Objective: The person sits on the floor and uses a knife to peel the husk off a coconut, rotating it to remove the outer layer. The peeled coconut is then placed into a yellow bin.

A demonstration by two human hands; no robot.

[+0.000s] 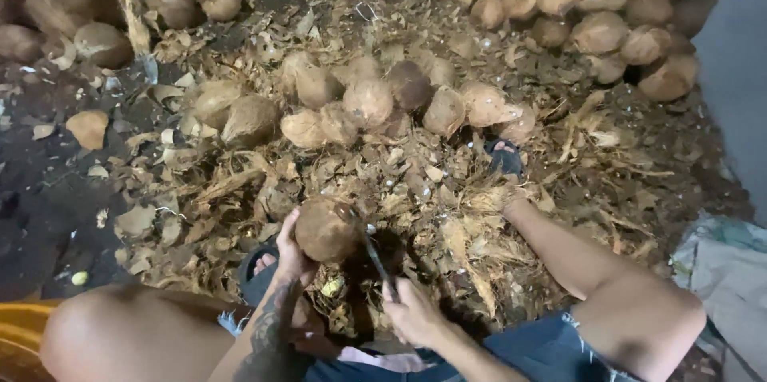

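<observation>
Left hand: fingers cupped around the coconut, steadying it low between the knees.
Right hand: clenched on a knife, blade apparently against the shell.
Husk litter: spread underfoot.

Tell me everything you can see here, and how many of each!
coconut in hand: one, brown and husked, held low in the middle.
blade: one, dark and thin, beside that coconut.
coconuts on the ground: many, too many to count, tan and brown, in a heap in the middle and piled along the top edge.
husk scraps: a thick litter, tan and dry, all over the ground.
sack: one, pale, at the right edge.
sandals: two, dark, one on each foot.
left hand: one, cupping the coconut.
right hand: one, gripping the blade.
legs: two, bare, knees spread wide.
</observation>
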